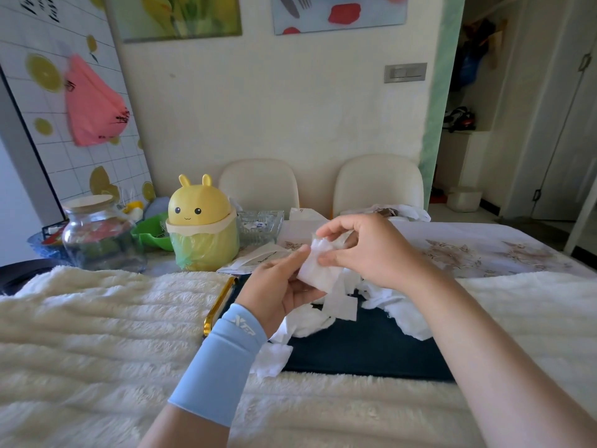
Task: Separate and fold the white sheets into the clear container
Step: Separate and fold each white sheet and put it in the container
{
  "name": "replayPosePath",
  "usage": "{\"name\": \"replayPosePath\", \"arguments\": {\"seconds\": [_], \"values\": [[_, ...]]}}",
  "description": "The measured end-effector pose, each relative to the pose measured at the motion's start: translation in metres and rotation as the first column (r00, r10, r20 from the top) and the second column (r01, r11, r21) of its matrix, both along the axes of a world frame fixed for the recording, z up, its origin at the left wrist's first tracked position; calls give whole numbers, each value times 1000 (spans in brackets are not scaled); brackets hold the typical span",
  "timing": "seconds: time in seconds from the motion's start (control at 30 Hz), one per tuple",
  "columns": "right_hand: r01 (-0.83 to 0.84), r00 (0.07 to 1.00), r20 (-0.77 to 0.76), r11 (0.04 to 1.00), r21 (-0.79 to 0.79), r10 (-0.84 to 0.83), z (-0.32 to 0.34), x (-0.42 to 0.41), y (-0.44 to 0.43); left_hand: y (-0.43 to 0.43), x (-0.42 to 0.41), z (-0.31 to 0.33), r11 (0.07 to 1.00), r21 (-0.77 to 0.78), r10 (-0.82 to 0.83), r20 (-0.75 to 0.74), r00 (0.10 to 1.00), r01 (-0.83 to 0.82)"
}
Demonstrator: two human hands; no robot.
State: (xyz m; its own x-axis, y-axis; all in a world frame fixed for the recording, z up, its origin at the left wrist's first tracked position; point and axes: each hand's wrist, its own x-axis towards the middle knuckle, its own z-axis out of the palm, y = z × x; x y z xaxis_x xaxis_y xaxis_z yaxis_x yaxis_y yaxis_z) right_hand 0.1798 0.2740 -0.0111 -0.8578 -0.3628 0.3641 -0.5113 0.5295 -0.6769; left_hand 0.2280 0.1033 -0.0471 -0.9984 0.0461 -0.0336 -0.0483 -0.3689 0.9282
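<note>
Pinching a crumpled white sheet (318, 273) with the left hand (277, 282), thumb pressed along its left edge and fingers curled beneath. Gripping the same sheet from the right with the right hand (365, 250), thumb and fingertips closed on its upper part. Held in the air above the far left part of a dark tray (365, 347), with a strip hanging down toward it. Heaped on that tray, from its far right side across to its near left corner: loose white sheets (397, 305), with a few spilling onto the fluffy cream blanket (97, 318) under the tray. Along the tray's left edge, a gold handle (219, 302). Further back on the tabletop (517, 240), toward its far left side, a clear glass dish (258, 226), well apart from both hands, just right of a yellow bunny-shaped bin (202, 227) lined with a yellow-green bag. Left of the bin, a green bowl (151, 232) and a lidded glass jar (100, 240). On the left forearm, a light blue sleeve (223, 357).
</note>
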Motion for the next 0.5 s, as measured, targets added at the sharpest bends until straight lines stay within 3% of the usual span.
{"name": "replayPosePath", "arguments": {"seconds": [0.1,0.23,0.37,0.5], "values": [[-38,996,78,999,-30,41,1,0,1,-2,3,1,995,-91,-35,-54,998,30],[-114,957,235,967,-230,168,2,2,3,-6,2,0,988,-146,-60,-49,997,53],[-135,962,215,978,-158,168,-2,1,2,-12,2,0,959,-276,-81,-38,996,68],[-57,987,146,992,-116,74,-14,-8,-1,-14,-1,-3,929,-364,55,-63,996,-74]]}}
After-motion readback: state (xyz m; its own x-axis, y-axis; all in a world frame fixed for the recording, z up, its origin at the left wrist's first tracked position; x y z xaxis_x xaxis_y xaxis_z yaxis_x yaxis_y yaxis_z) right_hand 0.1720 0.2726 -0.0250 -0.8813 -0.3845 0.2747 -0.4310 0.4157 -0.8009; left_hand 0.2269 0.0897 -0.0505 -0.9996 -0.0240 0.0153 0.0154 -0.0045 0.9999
